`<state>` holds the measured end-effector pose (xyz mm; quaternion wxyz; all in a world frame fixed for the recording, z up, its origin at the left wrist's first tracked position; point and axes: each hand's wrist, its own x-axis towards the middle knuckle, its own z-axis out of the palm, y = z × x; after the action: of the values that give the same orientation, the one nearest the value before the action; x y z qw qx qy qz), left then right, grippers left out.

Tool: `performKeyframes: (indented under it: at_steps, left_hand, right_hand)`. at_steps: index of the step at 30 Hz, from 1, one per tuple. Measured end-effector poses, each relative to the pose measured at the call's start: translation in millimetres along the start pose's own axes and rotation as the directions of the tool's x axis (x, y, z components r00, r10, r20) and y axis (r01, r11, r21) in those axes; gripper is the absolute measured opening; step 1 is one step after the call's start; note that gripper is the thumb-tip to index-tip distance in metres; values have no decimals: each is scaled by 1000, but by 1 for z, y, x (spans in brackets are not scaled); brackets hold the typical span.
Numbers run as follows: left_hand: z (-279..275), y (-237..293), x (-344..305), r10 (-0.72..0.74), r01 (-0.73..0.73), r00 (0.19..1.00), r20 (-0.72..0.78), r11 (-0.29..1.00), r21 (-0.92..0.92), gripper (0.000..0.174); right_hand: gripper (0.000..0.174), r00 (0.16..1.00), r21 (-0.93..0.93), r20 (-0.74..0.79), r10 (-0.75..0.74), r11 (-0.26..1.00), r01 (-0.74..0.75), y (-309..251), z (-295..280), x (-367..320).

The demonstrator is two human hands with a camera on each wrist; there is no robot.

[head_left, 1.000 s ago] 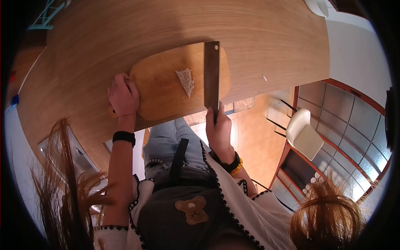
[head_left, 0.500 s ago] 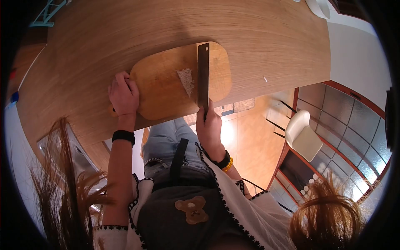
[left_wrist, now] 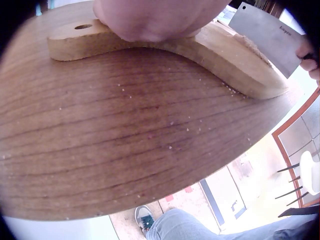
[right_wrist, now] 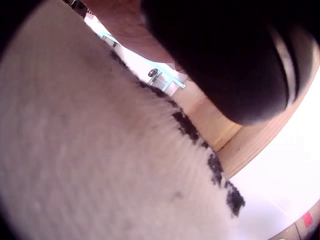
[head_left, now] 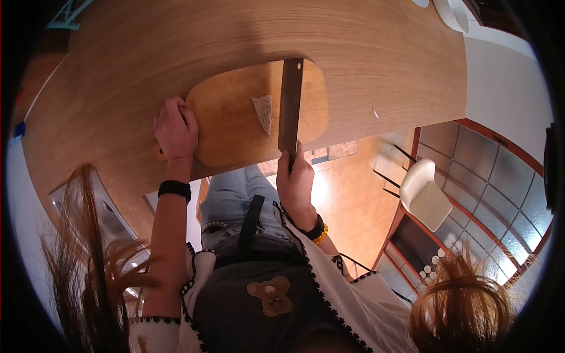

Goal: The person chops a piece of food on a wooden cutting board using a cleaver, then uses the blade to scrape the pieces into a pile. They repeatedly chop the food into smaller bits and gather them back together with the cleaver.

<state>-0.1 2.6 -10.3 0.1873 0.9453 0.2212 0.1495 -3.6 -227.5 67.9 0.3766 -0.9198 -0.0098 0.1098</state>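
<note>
A wooden cutting board (head_left: 223, 117) lies near the table's front edge. My left hand (head_left: 176, 134) grips its handle end, knuckles up; the left wrist view shows the handle's hole (left_wrist: 83, 26) beside that hand. On the board is a small triangular piece of bread (head_left: 263, 113), pale brown and crumbly. With my right hand (head_left: 297, 188) I hold a cleaver (head_left: 291, 100) by its dark handle. Its broad blade spans the board just right of the bread, tilted so one face shows. In the right wrist view a pale sleeve (right_wrist: 100, 140) hides most of the work.
Crumbs (left_wrist: 172, 147) dot the wooden table (head_left: 376, 70), and a small white scrap (head_left: 375, 112) lies right of the board. A white bowl (head_left: 450, 15) sits at the far right corner, a teal rack (head_left: 67, 17) at far left. Beyond the right edge stands a white chair (head_left: 426, 194).
The cleaver moved left to the bread's right side, then slightly back right, its blade turning to show more of its face. My left hand has kept its grip on the board.
</note>
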Motion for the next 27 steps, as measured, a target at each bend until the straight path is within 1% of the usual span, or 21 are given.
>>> performKeyframes:
  at_steps: [3,6,8,11,18,24,27]
  left_hand:
    - [-1,0,1,7,-7,1000,-2,1000,7,7]
    - [-1,1,1,9,-9,1000,0,1000,23,7]
    - [0,1,0,9,-9,1000,-4,1000,21,6]
    - [0,1,1,9,-9,1000,-9,1000,2,6]
    - [0,1,0,3,-3,1000,5,1000,10,5]
    - [0,0,1,11,-11,1000,-1,1000,8,6]
    - [1,1,1,7,-7,1000,0,1000,12,6]
  right_hand:
    - [32,999,-12,-19,-28,1000,28,1,-4,2]
    - [33,999,-20,12,-35,999,35,-1,-5,4]
    - [40,994,-58,106,-6,998,12,-7,-9,3]
    - [40,990,-76,141,2,997,9,-13,-7,2]
    - [41,988,-69,144,-48,996,59,-15,-3,4]
    - [40,983,-97,180,-42,993,61,-13,2,6]
    - [40,981,-140,181,-70,986,96,-13,4,6]
